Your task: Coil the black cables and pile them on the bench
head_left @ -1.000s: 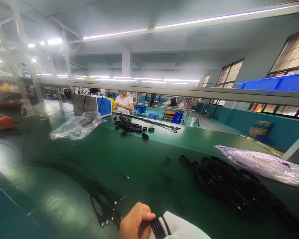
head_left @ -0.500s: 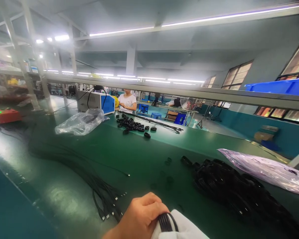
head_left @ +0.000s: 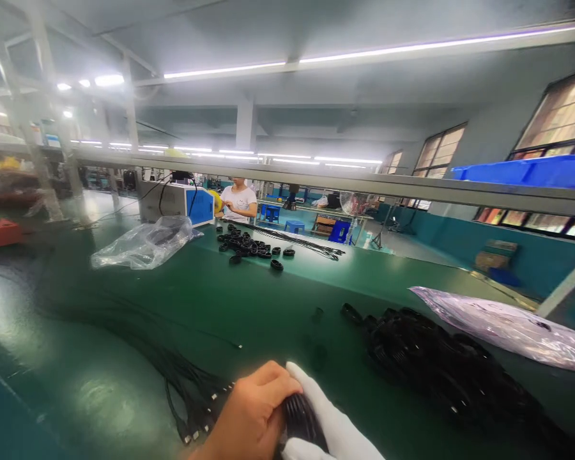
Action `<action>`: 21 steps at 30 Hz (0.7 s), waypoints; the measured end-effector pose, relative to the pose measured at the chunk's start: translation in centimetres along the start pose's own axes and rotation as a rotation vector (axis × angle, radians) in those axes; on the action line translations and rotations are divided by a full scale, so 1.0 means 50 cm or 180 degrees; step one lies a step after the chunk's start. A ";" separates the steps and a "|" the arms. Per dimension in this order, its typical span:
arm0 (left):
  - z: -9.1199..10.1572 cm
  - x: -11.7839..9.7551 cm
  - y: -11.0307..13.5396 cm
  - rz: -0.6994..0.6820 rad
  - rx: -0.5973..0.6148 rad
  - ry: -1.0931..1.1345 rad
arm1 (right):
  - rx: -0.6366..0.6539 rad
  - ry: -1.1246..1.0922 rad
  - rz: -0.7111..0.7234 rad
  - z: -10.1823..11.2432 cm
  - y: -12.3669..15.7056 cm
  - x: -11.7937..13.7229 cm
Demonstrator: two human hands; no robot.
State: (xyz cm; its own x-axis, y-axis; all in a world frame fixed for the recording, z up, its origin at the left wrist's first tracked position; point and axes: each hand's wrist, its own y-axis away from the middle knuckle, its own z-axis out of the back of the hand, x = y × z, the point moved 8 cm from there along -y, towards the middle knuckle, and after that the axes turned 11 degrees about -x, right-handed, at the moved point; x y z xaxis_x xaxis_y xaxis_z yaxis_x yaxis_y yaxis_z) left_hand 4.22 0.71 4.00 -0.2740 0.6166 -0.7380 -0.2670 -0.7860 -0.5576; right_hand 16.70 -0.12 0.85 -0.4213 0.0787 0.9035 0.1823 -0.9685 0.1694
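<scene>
At the bottom edge, my bare left hand (head_left: 250, 416) is closed round a coiled black cable (head_left: 301, 420). My right hand (head_left: 333, 427), in a white glove, holds the same coil from the right, one gloved finger stretched along its top. Just left of my hands lies a bundle of loose black cables (head_left: 186, 390) with metal plugs at their ends, spread across the green belt (head_left: 249, 300). To the right sits a large heap of coiled black cables (head_left: 441, 364).
A purple plastic bag (head_left: 503, 326) lies at the right, a clear plastic bag (head_left: 144, 243) at the far left. More black coils (head_left: 249, 246) lie further along. A blue-and-white machine (head_left: 182, 203) stands beyond them, with a seated person (head_left: 238, 201) behind. A metal rail (head_left: 364, 182) crosses overhead.
My gloved right hand has turned so a finger now lies along the top of the coil, covering more of it. The view has shifted slightly left.
</scene>
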 end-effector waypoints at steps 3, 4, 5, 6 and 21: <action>-0.001 0.009 0.004 0.0117 0.0087 0.0016 | 0.0350 -0.0394 0.0227 -0.044 -0.014 0.041; 0.000 0.011 0.005 0.0143 0.0104 0.0009 | 0.0404 -0.0526 0.0290 -0.052 -0.019 0.050; 0.000 0.012 0.005 0.0176 0.0107 -0.0008 | 0.0387 -0.0600 0.0365 -0.056 -0.025 0.054; 0.002 0.013 0.005 0.0220 0.0105 -0.0034 | 0.0327 -0.0641 0.0432 -0.057 -0.031 0.055; -0.013 0.091 0.018 0.2089 -0.0039 0.0104 | 0.1249 -0.2700 -0.0055 -0.123 -0.025 0.016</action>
State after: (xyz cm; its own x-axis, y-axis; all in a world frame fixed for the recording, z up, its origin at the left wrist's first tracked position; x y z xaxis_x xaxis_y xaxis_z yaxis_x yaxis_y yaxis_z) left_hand 3.34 2.80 -0.12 -0.3482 0.0075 -0.9374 -0.0433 -0.9990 0.0081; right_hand 10.69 -0.29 -1.07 0.3343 0.3881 0.8588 0.5341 -0.8288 0.1667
